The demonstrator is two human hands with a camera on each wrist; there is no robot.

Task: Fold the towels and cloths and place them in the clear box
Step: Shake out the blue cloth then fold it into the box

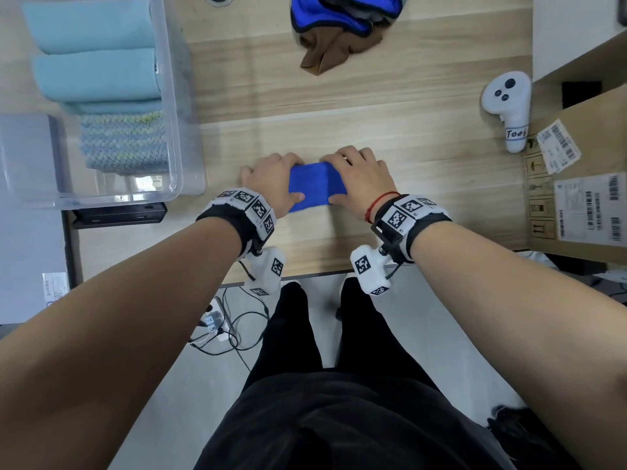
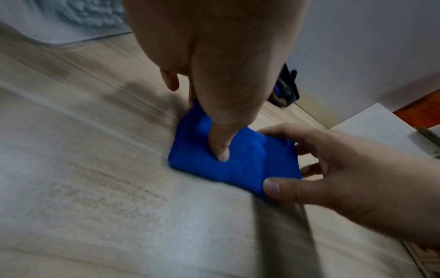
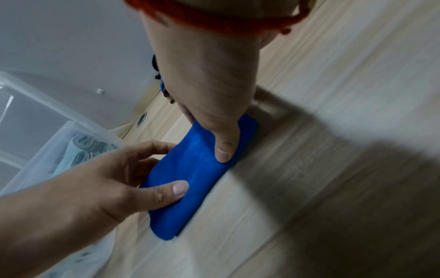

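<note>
A folded blue cloth lies flat on the bench, right of the clear box. It is gripped at its left end by the left hand and at its right end by the right hand, thumbs on top, fingers curled over its far edge. Folded towels are seen inside the box

You've got a white handheld controller lying on the wooden table, far right, w/ a handwritten label round its grip. Just beside it to the right sits a cardboard box w/ barcode stickers on its top. A black flat device sits at the table's near-left edge. On the floor below: tangled black cables and a white power strip. Your black trousers fill the bottom centre.
</note>
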